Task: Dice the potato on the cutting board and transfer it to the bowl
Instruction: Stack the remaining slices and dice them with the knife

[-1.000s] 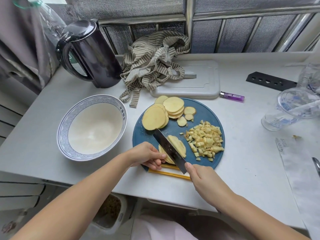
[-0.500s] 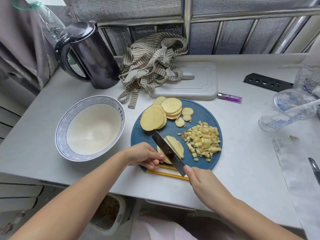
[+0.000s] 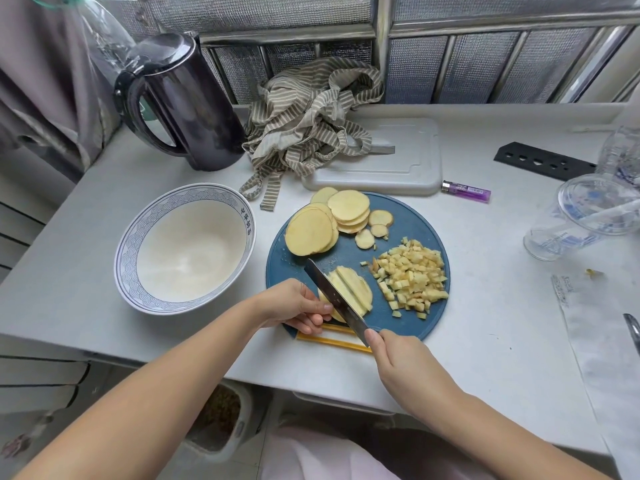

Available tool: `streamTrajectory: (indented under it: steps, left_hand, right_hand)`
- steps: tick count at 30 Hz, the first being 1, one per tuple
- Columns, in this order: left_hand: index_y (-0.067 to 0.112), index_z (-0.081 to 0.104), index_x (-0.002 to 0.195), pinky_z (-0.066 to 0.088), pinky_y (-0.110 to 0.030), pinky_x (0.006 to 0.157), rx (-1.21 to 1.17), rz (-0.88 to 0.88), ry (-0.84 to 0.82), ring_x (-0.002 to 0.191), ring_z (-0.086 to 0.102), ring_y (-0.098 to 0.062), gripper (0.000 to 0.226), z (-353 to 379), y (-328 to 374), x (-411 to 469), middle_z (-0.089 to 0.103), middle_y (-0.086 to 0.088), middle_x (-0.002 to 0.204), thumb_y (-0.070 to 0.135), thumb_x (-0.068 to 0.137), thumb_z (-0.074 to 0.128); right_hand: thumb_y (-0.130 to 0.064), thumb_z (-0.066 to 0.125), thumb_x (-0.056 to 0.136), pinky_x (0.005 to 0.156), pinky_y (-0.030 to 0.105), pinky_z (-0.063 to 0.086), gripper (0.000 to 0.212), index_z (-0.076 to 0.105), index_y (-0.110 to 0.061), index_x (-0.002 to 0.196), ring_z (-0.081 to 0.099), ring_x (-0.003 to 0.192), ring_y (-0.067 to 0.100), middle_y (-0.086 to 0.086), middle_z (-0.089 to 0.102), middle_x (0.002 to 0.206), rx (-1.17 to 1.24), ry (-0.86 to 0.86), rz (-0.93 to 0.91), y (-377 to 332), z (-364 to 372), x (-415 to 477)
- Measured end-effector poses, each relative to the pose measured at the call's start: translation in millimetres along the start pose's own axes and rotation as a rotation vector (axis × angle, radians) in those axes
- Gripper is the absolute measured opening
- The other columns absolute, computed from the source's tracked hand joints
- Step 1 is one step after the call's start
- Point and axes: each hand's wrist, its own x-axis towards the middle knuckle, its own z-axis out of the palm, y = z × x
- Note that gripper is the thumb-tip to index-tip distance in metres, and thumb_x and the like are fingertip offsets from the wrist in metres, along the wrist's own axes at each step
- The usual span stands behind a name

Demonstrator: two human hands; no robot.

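Head view: right hand (image 3: 405,365) grips the knife (image 3: 335,300), blade across stacked potato slices (image 3: 356,289) on the blue cutting board (image 3: 410,225); left hand (image 3: 294,303), fingers curled, holds them.

Potato slices (image 3: 311,233), dice (image 3: 412,275) on blue board (image 3: 408,223) beside bowl (image 3: 194,194)

Home kitchen: domestic worktop (image 3: 485,289) beneath a barred window (image 3: 450,64).
- Upper left: dark electric kettle (image 3: 187,102).
- Top centre: crumpled striped apron (image 3: 311,123), lying partly on a white chopping board (image 3: 408,157).
- Left of centre: patterned china bowl (image 3: 124,244).
- Centre: round blue cutting board (image 3: 408,223) bearing potato (image 3: 311,232), sliced and diced, with a knife (image 3: 337,301) across it.
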Motion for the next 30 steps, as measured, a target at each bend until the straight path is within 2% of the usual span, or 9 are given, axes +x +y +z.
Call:
streamTrajectory:
  steps: [7, 11, 17, 26, 30]
  left_hand:
    - [0.003, 0.068, 0.082, 0.055, -0.016, 0.053, 0.010, 0.011, 0.006, 0.058, 0.068, -0.015, 0.017, 0, -1, 2, 0.062, -0.004, 0.057, 0.018, 0.090, 0.067]
    - [0.003, 0.068, 0.082, 0.055, -0.016, 0.054, 0.015, 0.009, 0.003, 0.059, 0.069, -0.015, 0.017, 0, 0, 3, 0.062, -0.003, 0.057, 0.018, 0.090, 0.066]
    - [0.003, 0.069, 0.082, 0.055, -0.016, 0.054, 0.021, 0.001, -0.002, 0.062, 0.070, -0.016, 0.017, -1, 1, 3, 0.063, -0.004, 0.058, 0.018, 0.090, 0.066]
    - [0.004, 0.070, 0.078, 0.055, -0.017, 0.054, 0.022, 0.005, 0.001, 0.062, 0.069, -0.016, 0.018, 1, 0, 4, 0.063, -0.006, 0.061, 0.017, 0.090, 0.066]
    - [0.004, 0.070, 0.077, 0.055, -0.017, 0.053, 0.020, 0.010, 0.003, 0.061, 0.069, -0.016, 0.017, 1, 1, 3, 0.063, -0.006, 0.061, 0.016, 0.089, 0.066]
  right_hand:
    - [-0.045, 0.018, 0.103, 0.073, 0.035, 0.043, 0.043, 0.046, -0.023, 0.080, 0.054, 0.079, 0.019, -0.005, 0.050, 0.073, 0.044, -0.030, 0.016, -2, -2, 2]
    - [-0.045, 0.018, 0.103, 0.070, 0.033, 0.040, 0.044, 0.043, -0.023, 0.075, 0.052, 0.075, 0.018, -0.003, 0.049, 0.073, 0.021, -0.040, 0.015, -4, -5, 4]
    - [-0.045, 0.018, 0.103, 0.068, 0.034, 0.040, 0.048, 0.051, -0.018, 0.080, 0.053, 0.074, 0.018, -0.001, 0.053, 0.075, 0.020, -0.060, 0.015, -3, -10, 7]
    - [-0.043, 0.021, 0.104, 0.062, 0.032, 0.033, 0.047, 0.043, -0.019, 0.070, 0.043, 0.063, 0.014, -0.002, 0.047, 0.069, 0.019, -0.090, 0.002, -4, -4, 18]
    - [-0.045, 0.021, 0.103, 0.065, 0.032, 0.035, 0.045, 0.043, -0.022, 0.071, 0.047, 0.069, 0.017, -0.003, 0.048, 0.071, 0.007, -0.056, 0.021, -1, 8, 25]
